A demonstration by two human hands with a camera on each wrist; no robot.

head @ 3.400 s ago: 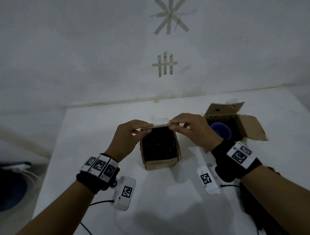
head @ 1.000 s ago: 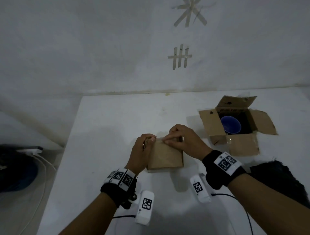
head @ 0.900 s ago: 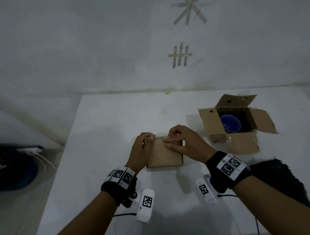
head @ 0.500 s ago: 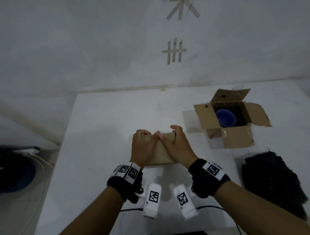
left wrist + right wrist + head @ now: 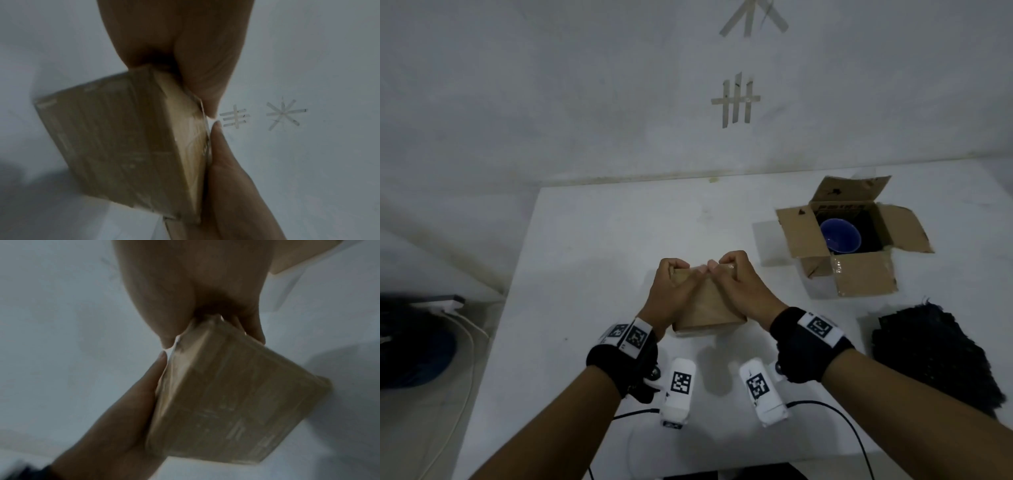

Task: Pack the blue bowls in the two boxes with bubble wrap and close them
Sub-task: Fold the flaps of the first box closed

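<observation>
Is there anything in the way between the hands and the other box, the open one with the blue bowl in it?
Nothing visible. Both hands, left hand and right hand, hold the closed box; only bare white table lies between them and the open box.

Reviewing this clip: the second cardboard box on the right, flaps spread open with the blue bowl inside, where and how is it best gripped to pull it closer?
Probably by the two opposite side walls of the open brown cardboard box, below the flap folds, with a hand from each side. Its four flaps splay outward and look floppy; the blue bowl sits loose inside.
</observation>
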